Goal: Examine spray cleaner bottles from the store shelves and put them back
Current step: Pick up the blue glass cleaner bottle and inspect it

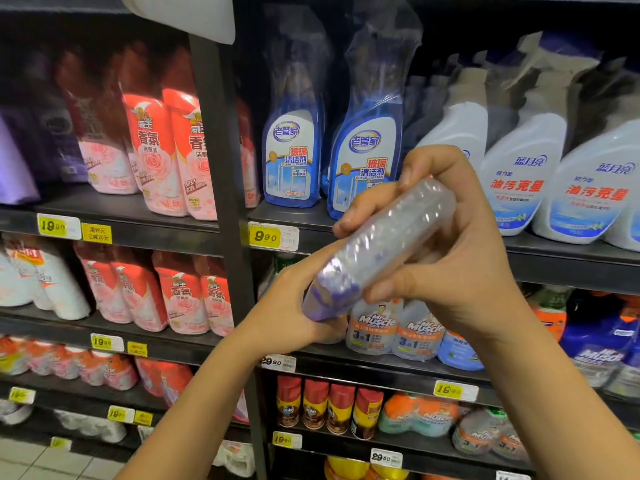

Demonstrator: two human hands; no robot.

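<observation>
Clear, crinkled plastic wrap is covering the spray cleaner bottle (377, 251), which is lying tilted in mid-air in front of the shelves, its purple end pointing down toward the person and its pale end pointing up toward the stock. The left hand (291, 313) is cupping the purple lower end from beneath, curled round it. The right hand (460, 258) is clamping the upper half, fingers (363, 207) wrapping over the top and the thumb pressing the near side. Both hands are holding; neither is free. Glare on the wrap is washing out any label, and I cannot tell which end is carrying the spray head. Judging the step: examination under way, return not begun. To do it well, the person is likely needing to roll the bottle slowly about its long axis, one hand bearing the weight while the other is re-gripping, since loose film is apt to be slipping on a smooth bottle. Angling it away from the overhead light is probably going to help the print show. Behind it, blue glass-cleaner bottles (294, 157) and white spray bottles (519, 181) are standing on the upper shelf (554, 266), with Mr Muscle packs (377, 329) a level below. Which slot the bottle belongs in is not showing; the hands are hiding part of that lower row. For the return, setting it upright, base first, without nudging neighbours, is looking like the safe way.
</observation>
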